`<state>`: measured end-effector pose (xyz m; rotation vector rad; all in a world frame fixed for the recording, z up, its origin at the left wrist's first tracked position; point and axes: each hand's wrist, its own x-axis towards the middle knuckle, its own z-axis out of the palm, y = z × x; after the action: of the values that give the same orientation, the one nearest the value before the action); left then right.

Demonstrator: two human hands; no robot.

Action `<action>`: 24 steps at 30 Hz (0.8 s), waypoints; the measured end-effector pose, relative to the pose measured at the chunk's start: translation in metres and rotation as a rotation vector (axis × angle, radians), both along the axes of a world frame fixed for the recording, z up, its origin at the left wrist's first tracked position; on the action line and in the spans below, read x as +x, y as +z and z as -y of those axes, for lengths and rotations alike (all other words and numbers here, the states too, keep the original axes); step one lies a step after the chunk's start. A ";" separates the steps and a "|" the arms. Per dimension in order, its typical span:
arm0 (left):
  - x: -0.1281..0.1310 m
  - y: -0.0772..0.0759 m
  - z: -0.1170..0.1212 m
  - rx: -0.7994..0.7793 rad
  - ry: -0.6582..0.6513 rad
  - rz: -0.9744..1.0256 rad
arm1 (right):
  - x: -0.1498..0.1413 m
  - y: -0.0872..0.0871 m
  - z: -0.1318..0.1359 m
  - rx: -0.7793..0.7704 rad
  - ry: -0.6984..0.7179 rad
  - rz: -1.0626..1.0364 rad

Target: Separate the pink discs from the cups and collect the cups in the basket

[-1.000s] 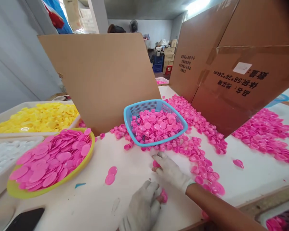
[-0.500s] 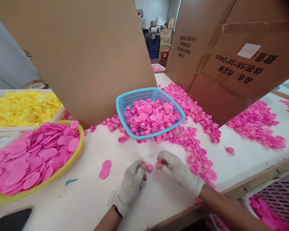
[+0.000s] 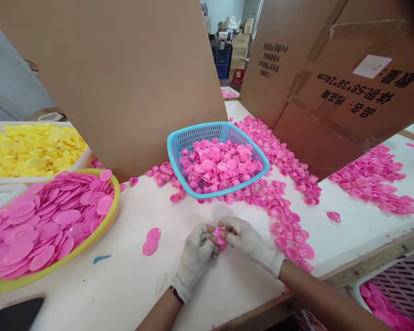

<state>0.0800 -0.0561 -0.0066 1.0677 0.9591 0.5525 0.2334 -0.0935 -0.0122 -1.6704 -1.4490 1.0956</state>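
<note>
On the table [image 3: 124,285], a basket [image 3: 210,195] of cups [image 3: 224,165] stands before a cardboard sheet [image 3: 141,82], with a carton [image 3: 331,110] to the right. A basin [image 3: 116,197] of discs [image 3: 55,216] lies left, a bin [image 3: 80,161] behind it. Before the basket, a small piece [image 3: 221,236] sits between the left hand [image 3: 195,253] and the right hand [image 3: 250,241].

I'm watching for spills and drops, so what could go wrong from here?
The small pink piece sits at the fingertips of the gloved left hand and right hand, so it might slip. The right forearm lies close to loose pink cups and could scatter some. Pink discs heaped in the yellow bowl might slide out if bumped.
</note>
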 end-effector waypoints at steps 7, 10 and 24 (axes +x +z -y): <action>-0.004 -0.007 0.003 0.077 -0.064 -0.062 | 0.004 0.009 0.004 -0.248 0.022 -0.145; -0.005 -0.011 0.005 0.032 -0.118 -0.137 | 0.000 0.004 0.004 -0.347 -0.012 -0.172; -0.001 -0.015 -0.006 -0.155 -0.206 -0.172 | 0.003 -0.008 -0.018 -0.610 0.075 -0.510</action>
<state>0.0786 -0.0501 -0.0215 1.0710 1.0100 0.2161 0.2369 -0.0760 -0.0201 -1.5417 -0.8970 1.9773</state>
